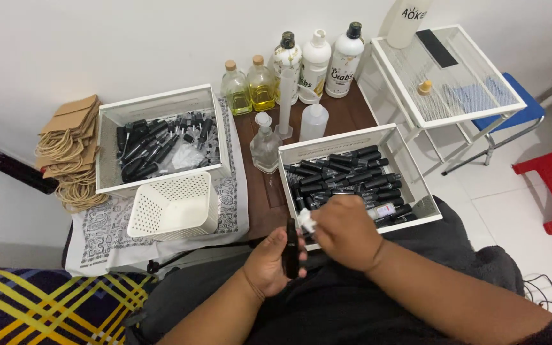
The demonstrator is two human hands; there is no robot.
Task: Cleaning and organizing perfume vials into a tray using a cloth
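My left hand [269,260] grips a small black bottle [292,249] upright in front of me. At the bottle's top, my right hand [346,231] pinches a small white piece [306,220]. Both hands hover at the near edge of a white bin [416,167] filled with several black bottles [346,176] lying on their sides. What the white piece is exactly I cannot tell.
Another white bin [107,140] at left holds black sprayer caps. A white perforated basket [174,207] sits on a patterned cloth [100,233]. Bottles of yellow liquid [250,89], white bottles [327,57], a clear flask [265,144], paper bags [68,150], a wire rack [448,73].
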